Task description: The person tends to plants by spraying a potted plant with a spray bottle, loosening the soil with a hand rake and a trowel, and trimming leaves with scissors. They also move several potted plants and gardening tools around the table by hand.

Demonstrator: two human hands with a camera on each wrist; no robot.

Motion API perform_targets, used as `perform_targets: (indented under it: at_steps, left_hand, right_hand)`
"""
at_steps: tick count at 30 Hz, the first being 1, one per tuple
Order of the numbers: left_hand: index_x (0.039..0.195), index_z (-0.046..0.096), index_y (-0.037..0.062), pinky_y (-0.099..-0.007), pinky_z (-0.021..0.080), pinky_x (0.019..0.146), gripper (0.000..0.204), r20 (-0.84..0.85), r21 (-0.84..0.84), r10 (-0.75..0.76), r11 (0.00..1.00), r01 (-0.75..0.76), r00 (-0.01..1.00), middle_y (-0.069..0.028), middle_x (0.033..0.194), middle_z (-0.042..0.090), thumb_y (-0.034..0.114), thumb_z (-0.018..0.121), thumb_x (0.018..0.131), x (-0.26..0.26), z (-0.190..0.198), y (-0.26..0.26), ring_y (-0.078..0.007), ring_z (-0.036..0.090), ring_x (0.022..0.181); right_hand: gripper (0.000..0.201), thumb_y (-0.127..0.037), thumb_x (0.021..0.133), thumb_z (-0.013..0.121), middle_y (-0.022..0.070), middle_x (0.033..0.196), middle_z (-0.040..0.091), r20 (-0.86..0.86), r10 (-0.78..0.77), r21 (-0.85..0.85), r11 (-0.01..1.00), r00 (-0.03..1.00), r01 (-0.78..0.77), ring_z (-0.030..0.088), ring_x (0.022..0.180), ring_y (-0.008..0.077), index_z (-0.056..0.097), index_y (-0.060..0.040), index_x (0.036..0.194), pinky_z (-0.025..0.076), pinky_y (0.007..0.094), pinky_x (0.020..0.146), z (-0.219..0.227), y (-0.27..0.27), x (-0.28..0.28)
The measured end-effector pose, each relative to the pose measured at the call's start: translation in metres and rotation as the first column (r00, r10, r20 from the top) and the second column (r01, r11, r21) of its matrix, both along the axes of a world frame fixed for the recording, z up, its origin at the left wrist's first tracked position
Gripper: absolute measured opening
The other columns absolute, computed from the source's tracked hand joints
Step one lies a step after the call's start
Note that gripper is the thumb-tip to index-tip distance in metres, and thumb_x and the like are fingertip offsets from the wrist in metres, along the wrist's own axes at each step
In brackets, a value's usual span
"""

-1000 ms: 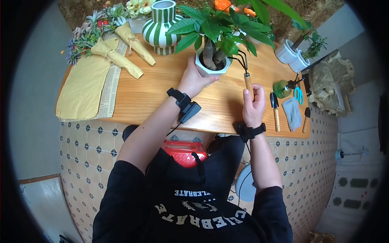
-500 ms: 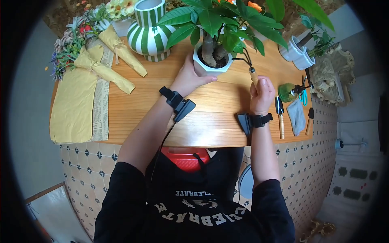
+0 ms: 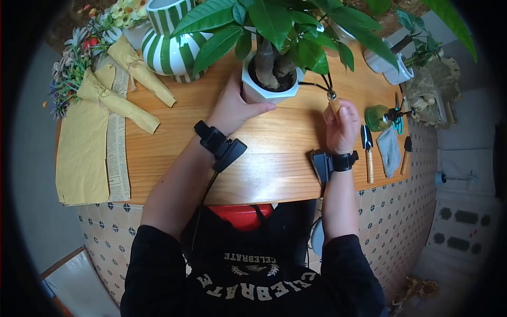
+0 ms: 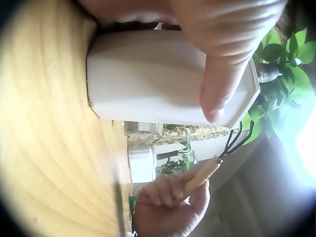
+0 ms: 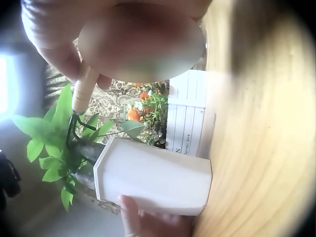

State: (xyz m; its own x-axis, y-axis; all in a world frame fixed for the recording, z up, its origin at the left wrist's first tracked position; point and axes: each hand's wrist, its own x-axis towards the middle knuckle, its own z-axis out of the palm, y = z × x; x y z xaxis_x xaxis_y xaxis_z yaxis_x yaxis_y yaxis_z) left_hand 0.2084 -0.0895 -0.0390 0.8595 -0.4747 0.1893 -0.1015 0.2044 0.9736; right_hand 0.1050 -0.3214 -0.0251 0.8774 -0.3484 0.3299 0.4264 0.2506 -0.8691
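- Holds a white pot point(image 3: 281, 95) by its left side with the left hand point(image 3: 232, 108), thumb along the near wall, fingers spread wide and bent round behind.
- Has the pot upright on the wooden table point(image 3: 264, 179), between the two hands, with a thick-trunked plant point(image 3: 269, 24) rising from dark soil point(image 3: 288, 83), broad green leaves spreading above.
- Grips a hand rake point(image 3: 331, 95) by its wooden handle with the right hand point(image 3: 342, 124), fingers curled narrow around it.
- Points the rake's dark tines up and toward the pot, just beside the rim on its right; cannot tell of any contact with pot or soil.
- Has a trowel point(image 3: 368, 153) lying near the right hand, then a grey cloth point(image 3: 389, 153) and a small dark-headed tool point(image 3: 406, 153) farther right.
- Has a green spray bottle point(image 3: 376, 118) beyond the trowel, teal scissors point(image 3: 399, 125) just beside it.
- Has white planters point(image 3: 398, 74) with greenery at the table's far right.
- Has a green-striped vase point(image 3: 171, 53) left of the pot, partly behind leaves.
- Has paper-wrapped bouquets point(image 3: 119, 105) farther left, near a printed newspaper sheet point(image 3: 117, 158).
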Motion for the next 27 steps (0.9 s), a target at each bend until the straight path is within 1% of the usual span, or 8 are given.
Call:
perform_targets:
  at_steps: [5, 8, 12, 14, 18, 19, 24, 27]
  left_hand:
    - [0.132, 0.032, -0.0006, -0.0348, 0.041, 0.098, 0.091, 0.009, 0.023, 0.031, 0.999, -0.031, 0.999, -0.0146, 0.124, 0.05, 0.018, 0.085, 0.062, -0.001, -0.002, -0.001, -0.0227, 0.049, 0.115]
    - [0.13, 0.034, -0.0012, -0.0347, 0.042, 0.096, 0.088, 0.042, 0.07, 0.072, 0.995, -0.075, 0.997, -0.0153, 0.123, 0.051, 0.019, 0.085, 0.062, -0.001, -0.003, -0.002, -0.0227, 0.05, 0.114]
    - [0.125, 0.036, -0.0011, -0.0341, 0.043, 0.095, 0.084, 0.015, 0.126, 0.11, 0.986, -0.111, 0.994, -0.0153, 0.122, 0.051, 0.019, 0.086, 0.061, -0.001, -0.004, 0.001, -0.022, 0.051, 0.113]
    - [0.124, 0.035, -0.0007, -0.0337, 0.043, 0.095, 0.083, -0.018, 0.069, 0.074, 0.995, -0.073, 0.997, -0.0144, 0.122, 0.05, 0.017, 0.086, 0.061, -0.003, 0.001, 0.0, -0.0212, 0.051, 0.112]
    - [0.125, 0.034, -0.0004, -0.0331, 0.043, 0.096, 0.081, -0.01, 0.014, 0.032, 0.999, -0.032, 0.999, -0.0125, 0.121, 0.05, 0.011, 0.084, 0.063, -0.005, 0.006, 0.001, -0.0197, 0.051, 0.111]
    - [0.124, 0.035, -0.0002, -0.0327, 0.043, 0.096, 0.076, -0.067, -0.023, 0.028, 0.999, -0.029, 0.997, -0.0117, 0.121, 0.051, 0.007, 0.082, 0.065, -0.008, 0.007, 0.001, -0.0192, 0.051, 0.111]
    - [0.123, 0.037, -0.0003, -0.0324, 0.042, 0.096, 0.071, -0.095, -0.037, 0.036, 0.999, -0.04, 0.995, -0.0108, 0.119, 0.053, 0.002, 0.079, 0.066, -0.014, 0.015, 0.001, -0.0185, 0.053, 0.109]
    - [0.123, 0.038, -0.0001, -0.0322, 0.041, 0.097, 0.069, -0.093, -0.049, 0.042, 0.998, -0.047, 0.995, -0.0109, 0.119, 0.053, 0.002, 0.079, 0.067, -0.016, 0.017, 0.0, -0.0186, 0.052, 0.109]
  right_hand:
    - [0.019, -0.018, 0.09, 0.058, 0.0029, 0.07, 0.053, 0.009, 0.017, -0.022, 1.0, 1.0, -0.016, 0.045, 0.059, 0.0103, 0.058, -0.0019, 0.1, 0.036, 0.0233, 0.054, 0.004, 0.006, -0.003]
    - [0.02, -0.02, 0.09, 0.059, 0.0015, 0.071, 0.054, -0.158, -0.005, -0.103, 0.995, 0.987, -0.011, 0.046, 0.059, 0.0085, 0.057, -0.0025, 0.101, 0.035, 0.0201, 0.053, 0.009, 0.009, -0.006]
    - [0.018, -0.013, 0.088, 0.059, -0.0011, 0.07, 0.052, -0.201, 0.055, -0.058, 0.996, 0.978, -0.068, 0.043, 0.058, 0.006, 0.057, -0.002, 0.102, 0.032, 0.0182, 0.051, 0.01, 0.002, -0.007]
    - [0.021, -0.009, 0.087, 0.057, -0.0015, 0.071, 0.05, -0.171, 0.096, 0.015, 0.995, 0.981, -0.095, 0.042, 0.059, 0.0059, 0.056, -0.0009, 0.106, 0.032, 0.0182, 0.052, 0.013, 0.004, -0.008]
    - [0.025, -0.012, 0.086, 0.056, 0.0002, 0.072, 0.052, -0.122, 0.211, 0.132, 0.972, 0.97, -0.195, 0.044, 0.06, 0.006, 0.055, 0.0011, 0.107, 0.032, 0.0186, 0.053, 0.014, -0.002, -0.01]
    - [0.025, -0.012, 0.087, 0.055, 0.0001, 0.071, 0.053, -0.134, 0.216, 0.13, 0.971, 0.967, -0.199, 0.044, 0.06, 0.0057, 0.055, 0.0009, 0.107, 0.033, 0.0181, 0.053, 0.015, -0.004, -0.011]
    - [0.02, -0.014, 0.086, 0.056, -0.0004, 0.067, 0.054, -0.262, 0.203, 0.068, 0.979, 0.944, -0.192, 0.043, 0.055, 0.0041, 0.056, -0.0012, 0.102, 0.032, 0.0163, 0.05, 0.018, -0.009, -0.011]
    - [0.019, -0.016, 0.086, 0.055, -0.0004, 0.066, 0.053, -0.218, 0.212, 0.098, 0.976, 0.953, -0.195, 0.041, 0.053, 0.0044, 0.056, -0.002, 0.1, 0.031, 0.0171, 0.049, 0.016, -0.01, -0.011]
